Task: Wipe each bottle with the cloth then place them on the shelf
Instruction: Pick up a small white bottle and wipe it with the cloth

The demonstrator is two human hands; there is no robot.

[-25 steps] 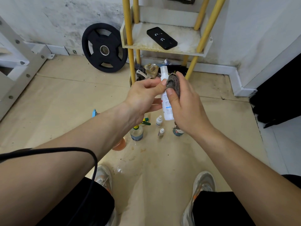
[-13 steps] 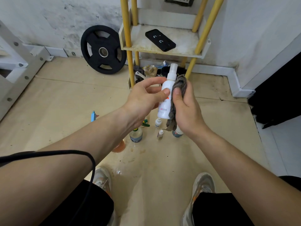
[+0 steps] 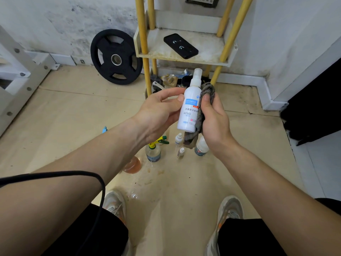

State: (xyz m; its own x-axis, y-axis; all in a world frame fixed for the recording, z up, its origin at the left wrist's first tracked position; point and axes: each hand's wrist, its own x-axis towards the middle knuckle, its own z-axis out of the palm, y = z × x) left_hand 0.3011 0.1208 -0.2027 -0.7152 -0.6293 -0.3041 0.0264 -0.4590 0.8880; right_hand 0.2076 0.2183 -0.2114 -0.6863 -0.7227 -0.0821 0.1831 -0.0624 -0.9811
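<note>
White and upright, the spray bottle (image 3: 191, 108) is pinched in your left hand (image 3: 158, 113), your right hand (image 3: 215, 121) clamping the grey cloth (image 3: 208, 91) to it above the floor bottles (image 3: 153, 152); a hard rub could drop it.

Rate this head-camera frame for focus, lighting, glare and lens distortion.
Head view, focus: sharp, the large print on the white spray bottle is readable and the cloth shows texture. Head view, light: soft and even, no hard shadows on the floor. Head view, glare: only a faint glint by the left shoe. Head view, distortion: the wide angle splays the yellow posts of the shelf outward.
</note>
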